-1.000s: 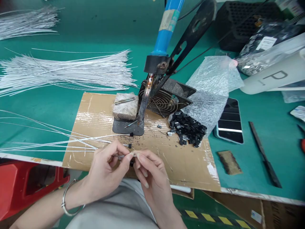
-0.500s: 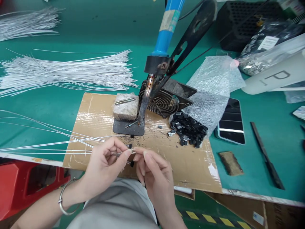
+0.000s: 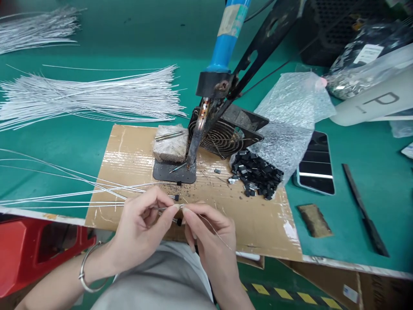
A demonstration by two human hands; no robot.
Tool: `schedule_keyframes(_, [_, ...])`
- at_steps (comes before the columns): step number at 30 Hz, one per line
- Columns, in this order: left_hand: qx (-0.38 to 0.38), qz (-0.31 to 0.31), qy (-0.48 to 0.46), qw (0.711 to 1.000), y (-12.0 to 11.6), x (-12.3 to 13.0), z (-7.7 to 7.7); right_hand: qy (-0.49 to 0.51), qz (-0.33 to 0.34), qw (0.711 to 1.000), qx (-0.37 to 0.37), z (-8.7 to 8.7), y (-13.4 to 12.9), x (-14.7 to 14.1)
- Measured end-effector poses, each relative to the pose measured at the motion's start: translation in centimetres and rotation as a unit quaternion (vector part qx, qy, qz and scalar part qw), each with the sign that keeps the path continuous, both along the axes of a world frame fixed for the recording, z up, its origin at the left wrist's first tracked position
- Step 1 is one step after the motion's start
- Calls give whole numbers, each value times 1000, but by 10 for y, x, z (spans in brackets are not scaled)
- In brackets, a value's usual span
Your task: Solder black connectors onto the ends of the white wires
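My left hand (image 3: 138,230) is closed in a pinch on a white wire near its end, just above the cardboard sheet (image 3: 258,232). Thumb to thumb with it, my right hand (image 3: 214,241) pinches the tip of that wire. A thin pale strand (image 3: 215,231) trails from the right fingertips across the back of that hand. Several white wires (image 3: 74,205) run in from the left under and beside my left hand. Some end in small black connectors (image 3: 175,197) near the fingers. The fingers partly hide the pinched tip.
A blue-handled soldering iron (image 3: 221,56) on a black bracket slants down over a stained block (image 3: 170,148). Behind it stands a small fan (image 3: 222,133). Black connector shells (image 3: 256,174) spill from bubble wrap (image 3: 287,120). A phone (image 3: 315,165) and a dark tool (image 3: 364,211) lie right; white wire bundles (image 3: 93,97) lie left.
My right hand has turned slightly, and its fingertips now press together on the wire tip. The thin strand now shows across the back of that hand. My left hand has barely moved.
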State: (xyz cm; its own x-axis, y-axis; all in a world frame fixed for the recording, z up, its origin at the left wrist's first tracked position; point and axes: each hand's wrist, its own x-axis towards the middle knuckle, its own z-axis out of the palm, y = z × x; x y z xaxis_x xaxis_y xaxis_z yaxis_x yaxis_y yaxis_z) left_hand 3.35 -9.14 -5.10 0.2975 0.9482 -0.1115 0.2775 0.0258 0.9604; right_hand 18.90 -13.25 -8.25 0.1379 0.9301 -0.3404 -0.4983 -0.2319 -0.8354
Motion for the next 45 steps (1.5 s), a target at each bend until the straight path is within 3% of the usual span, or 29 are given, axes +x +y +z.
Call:
schedule_keyframes(23, [-45,41,4,998,4,11,6,66,0,997,-40,2,2,4])
schedule_keyframes(35, [-57,13,5,998,5,9,9,104,3,993,-51,7,6,7])
schedule_keyframes(45, [-57,-20,35,998,11,5,13,111,57,989,-77,6,11,16])
